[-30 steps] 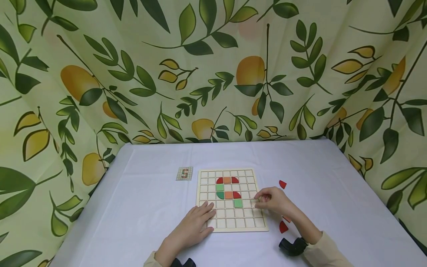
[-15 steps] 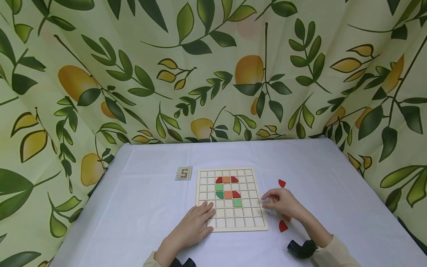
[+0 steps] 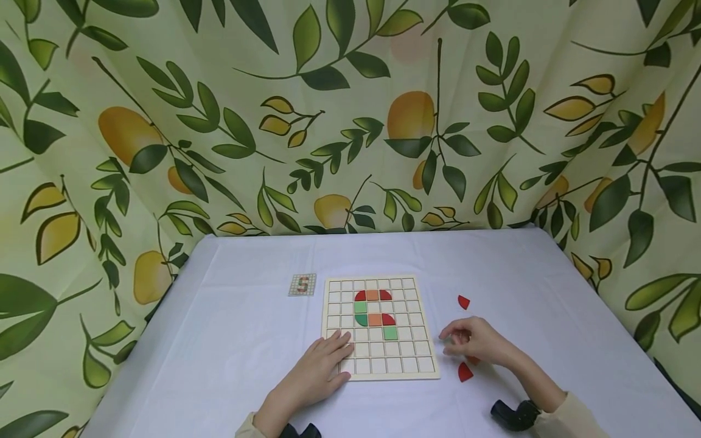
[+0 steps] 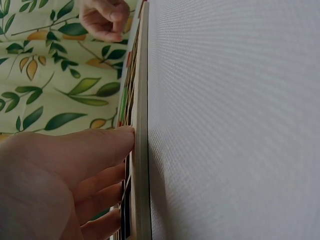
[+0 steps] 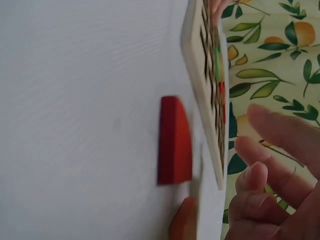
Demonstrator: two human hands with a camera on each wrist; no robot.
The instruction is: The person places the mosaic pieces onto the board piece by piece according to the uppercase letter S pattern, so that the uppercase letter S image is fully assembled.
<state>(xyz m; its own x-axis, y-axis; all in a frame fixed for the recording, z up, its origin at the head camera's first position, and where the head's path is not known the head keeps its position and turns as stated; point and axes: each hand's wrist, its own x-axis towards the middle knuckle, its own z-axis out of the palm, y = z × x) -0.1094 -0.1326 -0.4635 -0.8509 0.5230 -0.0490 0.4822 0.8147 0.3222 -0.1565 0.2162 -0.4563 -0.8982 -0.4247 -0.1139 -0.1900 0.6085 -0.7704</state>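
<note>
A wooden grid board (image 3: 404, 353) lies on the white table with red, orange and green pieces set in its squares, forming a curved figure. My left hand (image 3: 322, 367) rests on the board's near left corner, fingers spread over the squares; in the left wrist view the thumb (image 4: 107, 147) touches the board's edge. Just right of the board hovers my right hand (image 3: 479, 340), its fingers loosely bent and no piece visible between them. Close by it on the cloth lies a red quarter-round piece (image 3: 465, 371), and an orange piece (image 5: 184, 220) is partly hidden below the hand.
Another red piece (image 3: 463, 302) lies farther back on the right. A small pattern card (image 3: 302, 285) with a similar figure sits left of the board. Behind the table hangs a leaf-and-fruit printed curtain (image 3: 350, 152).
My right hand has drawn back from the board's right edge, moving right and slightly nearer. The left hand stays where it was, and the pieces on the board look the same.
</note>
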